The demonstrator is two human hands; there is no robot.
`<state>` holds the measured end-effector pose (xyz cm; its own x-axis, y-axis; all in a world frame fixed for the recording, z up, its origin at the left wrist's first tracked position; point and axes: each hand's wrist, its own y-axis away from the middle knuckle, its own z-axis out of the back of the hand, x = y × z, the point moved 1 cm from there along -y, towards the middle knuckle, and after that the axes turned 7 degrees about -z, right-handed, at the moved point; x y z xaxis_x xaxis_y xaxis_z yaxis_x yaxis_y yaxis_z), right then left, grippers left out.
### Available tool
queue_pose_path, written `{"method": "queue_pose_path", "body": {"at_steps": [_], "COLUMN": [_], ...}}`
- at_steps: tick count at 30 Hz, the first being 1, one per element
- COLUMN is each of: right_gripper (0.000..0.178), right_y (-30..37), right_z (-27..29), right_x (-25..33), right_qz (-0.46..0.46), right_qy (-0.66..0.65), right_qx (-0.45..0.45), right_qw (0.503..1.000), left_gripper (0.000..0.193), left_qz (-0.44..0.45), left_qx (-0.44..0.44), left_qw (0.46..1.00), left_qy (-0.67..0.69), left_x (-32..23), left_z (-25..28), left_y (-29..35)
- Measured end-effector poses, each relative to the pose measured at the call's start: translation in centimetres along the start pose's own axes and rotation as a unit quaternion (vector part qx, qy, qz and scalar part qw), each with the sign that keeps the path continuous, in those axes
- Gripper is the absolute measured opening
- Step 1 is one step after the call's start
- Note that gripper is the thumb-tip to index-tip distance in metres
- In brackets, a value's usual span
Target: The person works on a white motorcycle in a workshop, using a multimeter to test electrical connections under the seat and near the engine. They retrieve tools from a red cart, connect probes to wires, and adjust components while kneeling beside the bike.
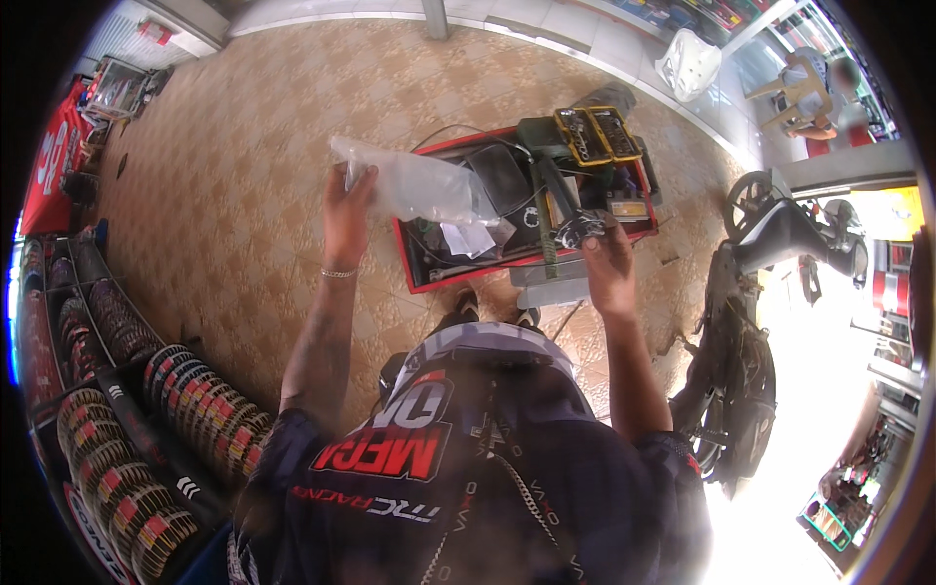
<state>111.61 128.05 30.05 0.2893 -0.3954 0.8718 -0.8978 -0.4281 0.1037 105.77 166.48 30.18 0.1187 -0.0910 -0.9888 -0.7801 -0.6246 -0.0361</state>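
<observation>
My left hand point(348, 200) pinches the edge of a clear plastic bag point(419, 187), which stretches out to the right over a tool cart. My right hand point(611, 261) is closed round a small black-and-silver object point(582, 227); its exact kind is too small to tell. Both hands are raised in front of me, apart from each other. Beneath them lies the red-edged tool cart point(413, 277), filled with mixed tools. A white paper point(468, 240) shows just under the bag's lower edge.
A yellow-edged socket case point(597, 135) lies open at the cart's far right. To the right stands a partly stripped motorcycle point(726, 361). Racks of ring-shaped goods point(200, 400) line the left. A white plastic chair point(690, 64) and a seated person point(804, 93) are far right.
</observation>
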Motion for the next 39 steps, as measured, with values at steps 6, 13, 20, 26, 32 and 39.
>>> {"method": "queue_pose_path", "body": {"at_steps": [6,13,20,26,32,39], "right_gripper": [0.044,0.051,0.047,0.046,0.047,0.047], "right_y": [0.0,1.1,2.6,3.1,1.5,-1.5], "right_z": [-0.4,-0.4,-0.3,-1.2,-3.1,-7.7], "right_x": [2.8,2.7,-0.9,-1.8,-3.2,-6.7], "right_qz": [0.046,0.034,-0.025,-0.072,-0.070,-0.090], "right_qy": [0.005,0.056,0.076,0.147,0.204,0.255], "right_qx": [-0.001,-0.005,-0.006,-0.032,-0.053,-0.001], "right_qw": [0.999,0.998,0.997,0.986,0.975,0.963], "left_gripper": [0.024,0.031,0.046,0.056,0.072,0.090], "left_qz": [0.001,0.015,0.076,0.115,0.035,-0.067], "left_qx": [-0.042,-0.024,0.030,0.026,0.041,0.037], "left_qw": [0.989,0.982,0.996,0.982,0.963,0.953], "left_qy": [0.141,0.188,-0.033,-0.151,-0.265,-0.292], "left_x": [-0.6,4.5,15.3,22.5,24.4,24.2], "left_z": [-1.9,-3.6,0.3,4.4,6.0,5.7], "left_y": [-1.8,-4.2,-2.9,-1.6,-1.8,-1.3]}}
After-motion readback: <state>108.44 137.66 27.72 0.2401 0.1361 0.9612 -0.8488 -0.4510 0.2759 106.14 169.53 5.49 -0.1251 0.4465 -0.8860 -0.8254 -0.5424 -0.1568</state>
